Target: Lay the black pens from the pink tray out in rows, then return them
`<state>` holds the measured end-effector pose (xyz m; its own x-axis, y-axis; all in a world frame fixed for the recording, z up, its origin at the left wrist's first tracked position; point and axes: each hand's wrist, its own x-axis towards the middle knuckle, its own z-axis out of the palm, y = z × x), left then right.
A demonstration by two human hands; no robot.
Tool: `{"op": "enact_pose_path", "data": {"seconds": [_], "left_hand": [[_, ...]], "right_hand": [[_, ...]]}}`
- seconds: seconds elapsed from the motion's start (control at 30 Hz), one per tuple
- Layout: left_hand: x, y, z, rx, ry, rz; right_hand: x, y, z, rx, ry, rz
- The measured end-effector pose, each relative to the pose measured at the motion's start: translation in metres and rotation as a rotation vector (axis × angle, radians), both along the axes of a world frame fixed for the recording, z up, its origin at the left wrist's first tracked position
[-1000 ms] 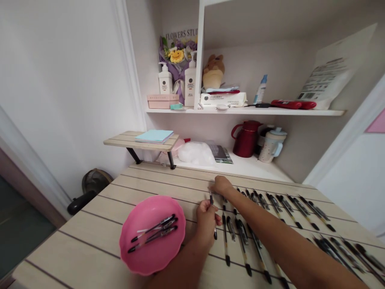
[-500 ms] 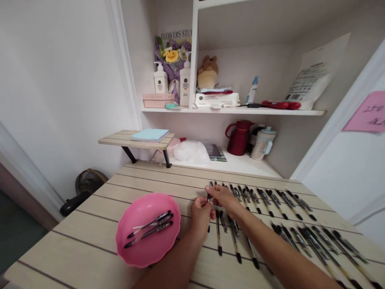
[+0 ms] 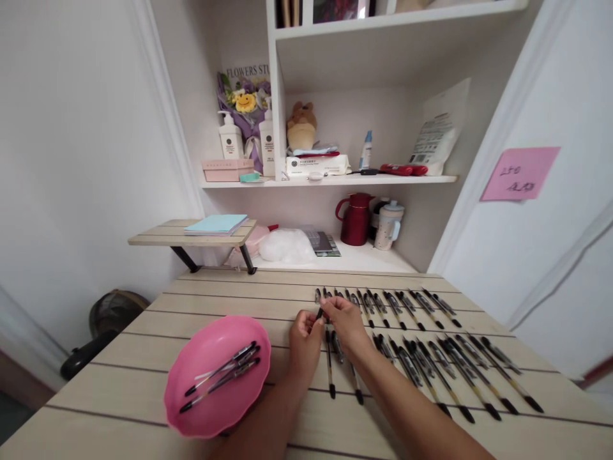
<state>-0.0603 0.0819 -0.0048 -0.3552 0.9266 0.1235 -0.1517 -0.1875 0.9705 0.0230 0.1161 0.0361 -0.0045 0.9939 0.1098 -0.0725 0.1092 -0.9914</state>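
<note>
My left hand (image 3: 306, 337) is closed, thumb and fingers pinching together above the table. Against it, my right hand (image 3: 343, 321) is closed in a pinch on the same black pen (image 3: 319, 314). Only a short dark piece of that pen shows; the fingers hide the rest. Just beyond my fingertips is the left end of an upper row of pen parts (image 3: 393, 308), with dark caps and thin refills. A lower row of pen parts (image 3: 445, 370) lies under and right of my right forearm. Left of my hands, a pink bowl (image 3: 205, 345) holds a few black-tipped pens (image 3: 223, 375).
The slatted wooden table (image 3: 119, 396) carries a small raised shelf (image 3: 153, 234) with blue paper (image 3: 215, 224). Behind stand a red jug (image 3: 355, 220), a pale cup (image 3: 389, 227) and a white plastic bag (image 3: 287, 245). A shelf board (image 3: 383, 179) runs above them.
The view has turned to the right, so everything sits further left. The upright pen seen between my hands is now mostly hidden in my fingers. Both hands stay close together.
</note>
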Motion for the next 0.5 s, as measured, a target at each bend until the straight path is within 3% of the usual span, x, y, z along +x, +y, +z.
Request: {"op": "enact_pose_path", "data": {"seconds": [0.27,0.5], "left_hand": [[0.000,-0.009,0.006,0.104,0.254,-0.056],[0.000,-0.010,0.006,0.082,0.219,-0.103]], "right_hand": [[0.006,-0.013,0.003,0.000,0.073,0.023],[0.007,-0.012,-0.003,-0.060,0.179,0.113]]}}
